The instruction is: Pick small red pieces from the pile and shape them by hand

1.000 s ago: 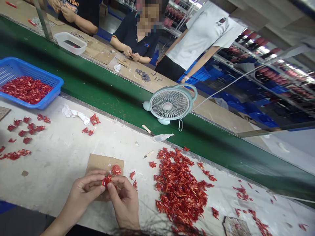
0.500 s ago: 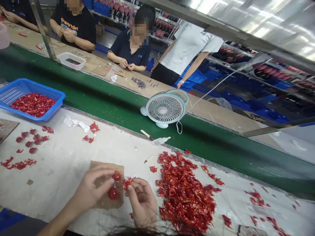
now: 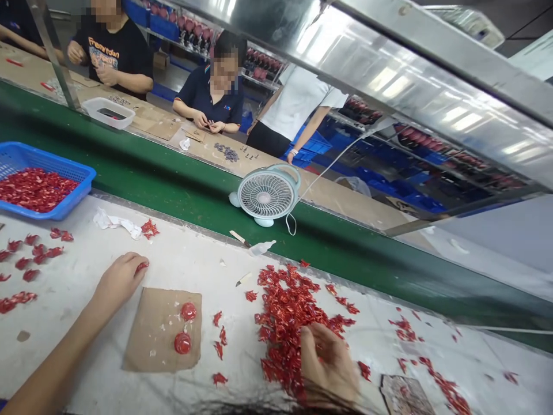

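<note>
My left hand [image 3: 118, 281] is stretched out over the table, fingers together on a small shiny red spiky piece [image 3: 141, 266]. At the front of a large heap of similar red pieces [image 3: 289, 305] is my right hand [image 3: 330, 363], thumb and fingers curled together; what lies between them is hidden. Between my hands lies a brown cardboard square [image 3: 142, 328] bearing two round, glossy red blobs [image 3: 182, 343]. Several loose red pieces [image 3: 219, 349] form a rough column just right of the cardboard.
A blue basket [image 3: 82, 190] of red pieces stands at the left, with more scattered below it. White crumpled paper [image 3: 114, 222], a small bottle [image 3: 261, 248] and a knife [image 3: 239, 238] lie near the green belt [image 3: 190, 193]. A fan [image 3: 268, 196] stands on it. Co-workers [image 3: 211, 98] are across.
My left hand has moved from above the cardboard to the red piece near the paper. My right hand has left the cardboard's edge for the heap. The view has shifted.
</note>
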Tool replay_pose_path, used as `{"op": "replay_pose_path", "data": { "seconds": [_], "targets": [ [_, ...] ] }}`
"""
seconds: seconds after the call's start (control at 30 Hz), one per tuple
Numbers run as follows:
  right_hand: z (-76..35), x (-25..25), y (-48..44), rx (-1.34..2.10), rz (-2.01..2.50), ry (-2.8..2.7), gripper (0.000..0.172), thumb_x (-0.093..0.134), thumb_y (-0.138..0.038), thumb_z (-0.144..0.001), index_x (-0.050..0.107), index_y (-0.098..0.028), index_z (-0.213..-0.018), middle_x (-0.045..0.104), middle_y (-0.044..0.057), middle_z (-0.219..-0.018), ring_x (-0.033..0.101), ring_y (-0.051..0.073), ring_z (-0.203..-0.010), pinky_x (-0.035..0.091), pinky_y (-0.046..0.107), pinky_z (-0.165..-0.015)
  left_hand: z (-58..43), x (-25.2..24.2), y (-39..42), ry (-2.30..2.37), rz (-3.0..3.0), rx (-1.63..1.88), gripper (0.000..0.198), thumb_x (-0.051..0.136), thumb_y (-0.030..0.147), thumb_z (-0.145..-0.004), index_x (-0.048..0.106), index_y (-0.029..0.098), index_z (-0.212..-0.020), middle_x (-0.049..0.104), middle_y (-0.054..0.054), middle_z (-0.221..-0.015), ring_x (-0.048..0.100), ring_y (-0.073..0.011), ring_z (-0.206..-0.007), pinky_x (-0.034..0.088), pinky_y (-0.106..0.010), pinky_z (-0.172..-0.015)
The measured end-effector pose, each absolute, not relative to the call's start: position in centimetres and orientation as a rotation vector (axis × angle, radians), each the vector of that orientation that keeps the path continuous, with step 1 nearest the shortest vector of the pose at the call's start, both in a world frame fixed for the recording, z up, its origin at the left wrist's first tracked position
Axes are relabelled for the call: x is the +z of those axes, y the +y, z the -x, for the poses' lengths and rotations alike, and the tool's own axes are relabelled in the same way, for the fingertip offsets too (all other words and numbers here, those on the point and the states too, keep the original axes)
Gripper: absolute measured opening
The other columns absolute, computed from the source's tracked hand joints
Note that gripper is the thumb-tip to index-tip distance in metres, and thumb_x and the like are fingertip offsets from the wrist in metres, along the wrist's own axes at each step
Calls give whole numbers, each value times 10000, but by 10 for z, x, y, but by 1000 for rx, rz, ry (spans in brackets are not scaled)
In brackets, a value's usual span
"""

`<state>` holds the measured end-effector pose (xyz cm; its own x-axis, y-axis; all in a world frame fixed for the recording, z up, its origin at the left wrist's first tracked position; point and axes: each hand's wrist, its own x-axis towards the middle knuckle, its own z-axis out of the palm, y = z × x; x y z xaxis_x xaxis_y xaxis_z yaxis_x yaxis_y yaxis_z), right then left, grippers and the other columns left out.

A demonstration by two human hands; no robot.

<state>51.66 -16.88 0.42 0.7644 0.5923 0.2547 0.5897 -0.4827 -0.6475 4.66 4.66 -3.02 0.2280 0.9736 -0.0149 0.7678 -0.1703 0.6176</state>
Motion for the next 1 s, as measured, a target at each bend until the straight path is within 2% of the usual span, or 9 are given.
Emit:
{"op": "replay_pose_path", "data": {
  "seconds": [0.17, 0.3, 0.43, 0.53, 0.6, 0.7, 0.77, 0.87, 1.0],
  "targets": [
    [-445, -8, -149, 636, 1938, -1299, 243, 787, -520, -1033, 983, -380, -1001, 906, 130, -996, 850, 413, -861, 722, 588, -776, -43, -32, 9, 1552, -2025, 493, 353, 554, 309, -1149, 899, 261, -1208, 940, -144, -1289, 897, -375, -1205, 714, -519, -1097],
    [-415, -12, -126, 699, 1914, -1766, 412, 657, -233, -1078, 1026, -403, -1152, 901, 121, -1128, 849, 386, -1096, 702, 507, -952, -40, -30, -1, 1615, -2012, 503, 358, 559, 347, -1153, 902, 255, -1200, 954, -184, -1298, 868, -448, -1220, 680, -606, -1067],
    [-414, -14, -109, 674, 1983, -1974, 440, 726, -67, -1016, 1024, -351, -1169, 885, 104, -1147, 831, 356, -1139, 665, 444, -1013, -40, -22, 0, 1633, -1970, 585, 297, 617, 362, -1099, 897, 273, -1144, 964, -170, -1249, 844, -473, -1202, 620, -659, -1119],
    [-416, -17, -101, 694, 1975, -1992, 344, 758, -120, -1066, 1018, -324, -1165, 884, 94, -1115, 831, 334, -1118, 663, 426, -1014, -41, -13, -8, 1583, -1854, 715, 255, 666, 420, -1094, 889, 312, -1153, 935, -113, -1238, 844, -388, -1145, 656, -555, -1110],
    [-417, -19, -99, 714, 1964, -2000, 310, 727, -199, -1138, 1014, -307, -1183, 891, 98, -1100, 841, 326, -1096, 666, 426, -1006, -44, -10, -21, 1469, -1583, 880, 210, 789, 499, -1053, 898, 331, -1116, 898, -80, -1223, 842, -336, -1103, 703, -456, -1041],
    [-418, -20, -100, 742, 1949, -1993, 344, 668, -251, -1181, 1010, -287, -1182, 890, 113, -1077, 852, 329, -1060, 661, 434, -975, -47, -12, -44, 1272, -1101, 1030, 297, 1051, 556, -872, 920, 317, -989, 883, -55, -1175, 848, -306, -1139, 734, -354, -991],
    [-420, -19, -103, 757, 1943, -1973, 353, 655, -267, -1180, 1007, -291, -1188, 886, 118, -1076, 853, 339, -1050, 658, 449, -972, -49, -18, -60, 1220, -937, 1018, 372, 1141, 566, -796, 943, 295, -959, 908, -55, -1116, 861, -288, -1115, 737, -318, -958],
    [-422, -17, -108, 785, 1943, -1927, 299, 719, -290, -1125, 1001, -302, -1220, 885, 118, -1086, 852, 362, -1060, 656, 472, -982, -52, -29, -82, 1205, -803, 992, 445, 1176, 626, -783, 982, 280, -984, 927, -55, -978, 862, -246, -936, 726, -287, -839],
    [-419, -18, -108, 833, 1953, -1842, 235, 762, -256, -1029, 988, -310, -1060, 864, 98, -1003, 832, 349, -1004, 630, 450, -941, -60, -40, -101, 1208, -734, 977, 486, 1191, 666, -765, 1012, 281, -1000, 965, -77, -962, 904, -264, -929, 745, -291, -835]
  ]
}}
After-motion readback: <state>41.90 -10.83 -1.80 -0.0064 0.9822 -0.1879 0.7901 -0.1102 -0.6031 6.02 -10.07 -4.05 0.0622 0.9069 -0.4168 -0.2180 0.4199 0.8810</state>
